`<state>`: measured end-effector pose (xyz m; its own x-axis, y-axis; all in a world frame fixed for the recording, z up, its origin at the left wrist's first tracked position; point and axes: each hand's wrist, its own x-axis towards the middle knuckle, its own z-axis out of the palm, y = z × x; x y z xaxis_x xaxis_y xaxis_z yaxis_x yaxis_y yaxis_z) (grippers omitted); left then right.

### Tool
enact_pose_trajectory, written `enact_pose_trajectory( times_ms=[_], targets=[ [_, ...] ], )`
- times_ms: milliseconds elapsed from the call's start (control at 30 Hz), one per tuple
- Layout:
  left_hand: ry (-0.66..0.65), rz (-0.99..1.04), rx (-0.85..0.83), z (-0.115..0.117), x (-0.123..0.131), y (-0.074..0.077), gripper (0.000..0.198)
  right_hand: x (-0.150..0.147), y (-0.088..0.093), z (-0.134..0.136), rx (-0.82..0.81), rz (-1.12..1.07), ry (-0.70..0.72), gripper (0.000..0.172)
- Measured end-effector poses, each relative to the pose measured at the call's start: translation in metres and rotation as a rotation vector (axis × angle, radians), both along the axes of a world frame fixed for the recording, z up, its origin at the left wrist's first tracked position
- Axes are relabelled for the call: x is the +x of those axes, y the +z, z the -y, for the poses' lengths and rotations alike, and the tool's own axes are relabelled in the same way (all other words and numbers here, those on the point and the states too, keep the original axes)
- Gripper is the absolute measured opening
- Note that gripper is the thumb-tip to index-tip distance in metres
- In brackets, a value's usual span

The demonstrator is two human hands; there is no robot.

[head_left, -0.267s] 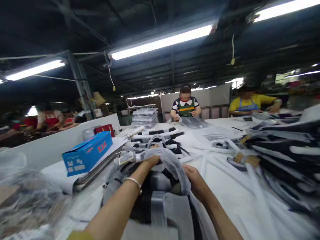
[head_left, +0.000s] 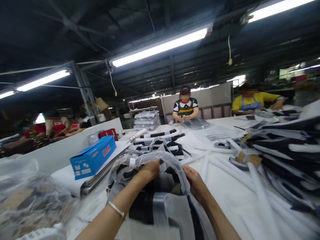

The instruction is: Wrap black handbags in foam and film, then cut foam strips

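A black and grey bag (head_left: 142, 206) stands right before me, its arched handle (head_left: 183, 176) wrapped in clear plastic. My left hand (head_left: 150, 170) reaches over the bag's opening, inside the arch, with its fingers curled. What those fingers grip is hidden behind the hand. At the arch's right side, my right hand (head_left: 193, 178) pinches the wrapped handle from outside. A strip of clear film (head_left: 160, 208) runs down the bag's front panel.
A blue box (head_left: 93, 158) lies on paper sheets at the left, near crumpled clear plastic (head_left: 37, 200). Wrapped straps and black pieces (head_left: 287, 156) pile up on the right. Black and white bundles (head_left: 160, 140) lie beyond the bag. Co-workers sit across the white table (head_left: 225, 193).
My left hand has moved from the top of the wrapped handle slightly down and left, over the opening. My right hand stays at the handle's right side. The view has shifted slightly.
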<state>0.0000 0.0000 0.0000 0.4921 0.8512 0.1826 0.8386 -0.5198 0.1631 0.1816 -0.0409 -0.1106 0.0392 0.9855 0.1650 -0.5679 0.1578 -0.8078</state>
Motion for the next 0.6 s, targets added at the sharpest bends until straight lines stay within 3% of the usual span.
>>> enact_pose_trajectory(
  times_ms=[133,200,267,300,367,433,500,600],
  targets=[
    [-0.112,0.021,0.101,0.068,-0.014,0.000,0.039,-0.001,-0.012,-0.003,-0.018,-0.037,0.051,0.036],
    [-0.198,0.082,0.133,0.101,-0.014,0.015,0.026,-0.001,-0.013,-0.001,-0.010,-0.054,0.073,0.035],
    [-0.214,0.291,0.297,0.110,-0.004,0.044,0.028,-0.001,-0.014,0.001,-0.011,-0.061,0.056,0.036],
    [-0.195,0.390,0.399,0.101,0.004,0.062,0.029,0.000,-0.014,0.002,-0.019,-0.064,0.044,0.037],
    [-0.139,0.485,0.549,0.058,0.023,0.092,0.027,0.002,-0.015,0.002,-0.044,-0.071,0.042,0.037],
    [-0.138,0.343,0.521,-0.003,0.041,0.107,0.022,0.004,-0.015,0.003,-0.065,-0.070,0.064,0.036],
    [-0.100,0.064,0.410,-0.060,0.052,0.106,0.031,0.005,-0.015,0.005,-0.077,-0.043,0.077,0.036],
    [-0.103,-0.086,0.278,-0.112,0.051,0.080,0.044,0.007,-0.014,0.009,-0.106,0.030,0.046,0.040]
  ],
)
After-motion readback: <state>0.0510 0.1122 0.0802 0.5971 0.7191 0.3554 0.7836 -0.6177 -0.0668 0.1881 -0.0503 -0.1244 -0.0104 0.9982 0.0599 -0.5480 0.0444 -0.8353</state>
